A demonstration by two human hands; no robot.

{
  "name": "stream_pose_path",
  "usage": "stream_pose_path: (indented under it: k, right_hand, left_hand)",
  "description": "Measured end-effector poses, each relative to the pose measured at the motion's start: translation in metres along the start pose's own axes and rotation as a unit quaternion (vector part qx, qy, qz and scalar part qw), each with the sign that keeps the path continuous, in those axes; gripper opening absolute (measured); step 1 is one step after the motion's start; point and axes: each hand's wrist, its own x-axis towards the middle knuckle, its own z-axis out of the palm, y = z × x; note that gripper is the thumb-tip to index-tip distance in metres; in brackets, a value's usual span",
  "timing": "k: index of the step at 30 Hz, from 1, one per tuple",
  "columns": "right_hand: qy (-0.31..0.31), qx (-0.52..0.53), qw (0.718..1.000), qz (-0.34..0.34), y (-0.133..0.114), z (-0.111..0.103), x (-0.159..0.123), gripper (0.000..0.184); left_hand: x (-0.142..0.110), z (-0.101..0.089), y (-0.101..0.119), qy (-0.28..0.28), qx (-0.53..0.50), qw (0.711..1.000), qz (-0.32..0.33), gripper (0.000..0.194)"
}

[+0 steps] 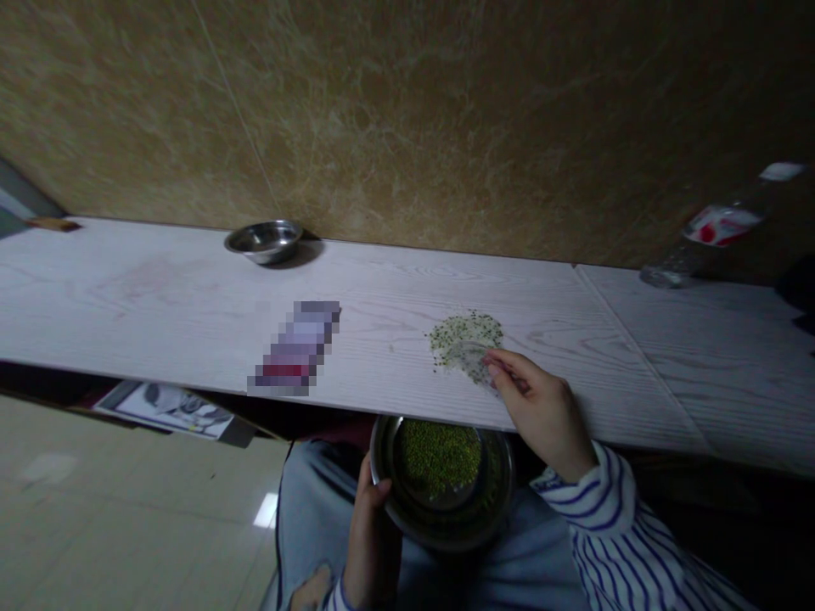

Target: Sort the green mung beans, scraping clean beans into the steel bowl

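A pile of small green beans [463, 336] lies on the white wooden table [159, 297]. My right hand [541, 412] rests at the pile's near edge, its fingers pinched on a small clear plastic piece [476, 363] among the beans. Below the table edge, a steel bowl [446, 479] holding green beans sits on my lap. My left hand [373, 535] grips that bowl's left rim, thumb over the edge.
An empty steel bowl [264, 240] stands at the back of the table near the brown wall. A blurred flat object [296, 348] lies near the front edge. A plastic bottle [713, 229] lies at the far right. Printed paper [171, 407] sits under the table.
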Motion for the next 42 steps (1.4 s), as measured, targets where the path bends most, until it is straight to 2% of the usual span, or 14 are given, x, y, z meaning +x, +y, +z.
stream_pose_path:
  k: [8,20,25,29,35,42]
  right_hand:
    - [-0.038,0.036,0.999,0.0,-0.005,0.009,0.002,0.026]
    - [-0.019,0.033,0.999,0.007,-0.003,0.002,-0.011,0.025]
    - [-0.031,0.038,0.999,-0.003,-0.007,0.005,-0.018,0.024]
    - [-0.026,0.032,0.999,0.01,-0.002,0.006,-0.019,0.025]
    - [0.008,0.046,0.998,0.038,0.005,0.002,-0.016,0.027]
    - [-0.022,0.05,0.998,0.027,-0.004,0.008,-0.014,0.026]
  left_hand:
    - [0.001,-0.007,0.001,0.012,-0.008,1.0,0.0,0.051]
    - [0.003,-0.007,0.001,0.015,-0.006,1.0,-0.001,0.05]
    - [0.004,-0.006,0.0,0.037,-0.008,0.999,0.004,0.049]
    - [0.005,-0.008,0.0,0.016,-0.012,1.0,-0.002,0.048]
    - [0.003,-0.007,0.001,0.041,-0.009,0.999,-0.002,0.062]
    - [0.001,-0.007,0.003,0.029,0.004,1.0,-0.001,0.059]
